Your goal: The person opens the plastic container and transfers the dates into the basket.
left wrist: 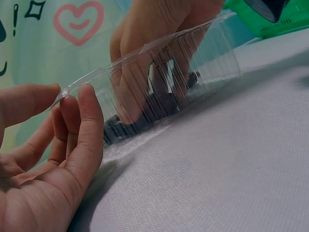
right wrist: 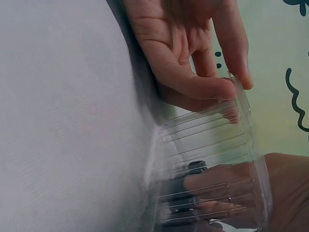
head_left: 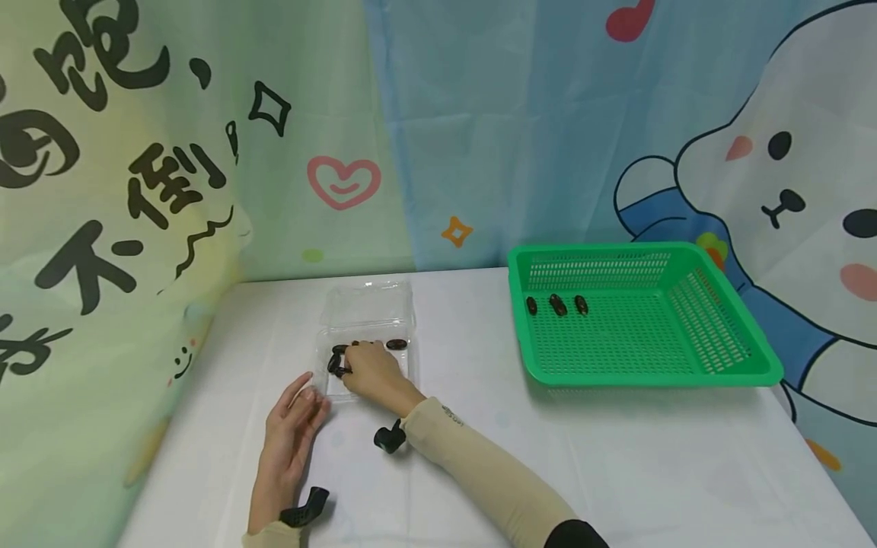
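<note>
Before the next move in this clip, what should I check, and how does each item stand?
1. Lid open: ok, folded back on the far side.
2. Left hand steadying the clear box: ok, thumb and finger pinch its rim.
3. Right hand inside the box: ok, fingers among the dark pieces.
4. Firm grip on one piece: cannot tell, fingers and ribbed plastic obscure it.
5. Room in the green basket: ok, mostly bare.

A smooth hanging fabric backdrop [head_left: 438, 152] fills the rear, pale yellow-green on the left and soft blue on the right. It carries bold black brush-style characters [head_left: 87, 262], a pink smiling outline heart [head_left: 344, 188], a solid red music note [head_left: 626, 24] and a large white cartoon animal [head_left: 815, 251] in blue. A white cloth-covered counter [head_left: 651, 464] stands before it under soft light.
</note>
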`<control>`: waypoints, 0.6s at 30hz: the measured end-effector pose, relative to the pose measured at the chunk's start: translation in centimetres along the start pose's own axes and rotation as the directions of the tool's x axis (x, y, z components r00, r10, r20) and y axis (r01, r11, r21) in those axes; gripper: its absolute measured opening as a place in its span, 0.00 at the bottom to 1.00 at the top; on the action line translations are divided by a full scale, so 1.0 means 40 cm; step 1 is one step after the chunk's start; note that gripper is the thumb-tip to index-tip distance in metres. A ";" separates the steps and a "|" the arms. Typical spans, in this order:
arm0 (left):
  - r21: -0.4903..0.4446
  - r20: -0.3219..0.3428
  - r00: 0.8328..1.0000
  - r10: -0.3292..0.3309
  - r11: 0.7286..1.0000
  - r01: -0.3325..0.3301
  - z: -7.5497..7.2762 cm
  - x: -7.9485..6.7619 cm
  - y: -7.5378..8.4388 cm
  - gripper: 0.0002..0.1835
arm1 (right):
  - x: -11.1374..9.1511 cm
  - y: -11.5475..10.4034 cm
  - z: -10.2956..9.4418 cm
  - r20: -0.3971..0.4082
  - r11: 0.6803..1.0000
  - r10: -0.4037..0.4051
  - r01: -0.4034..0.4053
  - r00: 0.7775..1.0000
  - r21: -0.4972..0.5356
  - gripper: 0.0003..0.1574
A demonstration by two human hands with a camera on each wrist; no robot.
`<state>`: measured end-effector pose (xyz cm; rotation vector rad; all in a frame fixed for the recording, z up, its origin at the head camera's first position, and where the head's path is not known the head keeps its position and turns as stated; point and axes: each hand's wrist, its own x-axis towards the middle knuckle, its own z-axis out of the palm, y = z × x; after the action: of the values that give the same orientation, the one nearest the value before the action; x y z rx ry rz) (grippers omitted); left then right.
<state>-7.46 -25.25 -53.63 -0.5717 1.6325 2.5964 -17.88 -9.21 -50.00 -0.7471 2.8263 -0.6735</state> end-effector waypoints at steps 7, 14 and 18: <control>0.007 -0.005 1.000 -0.004 1.000 0.004 0.000 -0.003 0.003 0.24 | 0.000 0.001 0.006 -0.002 1.000 -0.007 0.007 1.000 0.016 0.04; -0.003 0.000 1.000 -0.001 1.000 0.001 0.002 0.001 0.003 0.26 | -0.004 0.000 -0.010 -0.022 0.998 0.000 0.001 1.000 0.062 0.03; -0.002 -0.006 1.000 -0.003 1.000 0.003 0.000 0.001 0.003 0.25 | -0.005 0.002 -0.015 -0.036 0.987 -0.024 0.029 0.999 0.157 0.03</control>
<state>-7.51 -25.32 -53.52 -0.5815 1.6297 2.5971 -17.89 -8.81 -49.49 -0.7538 2.7562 -0.9096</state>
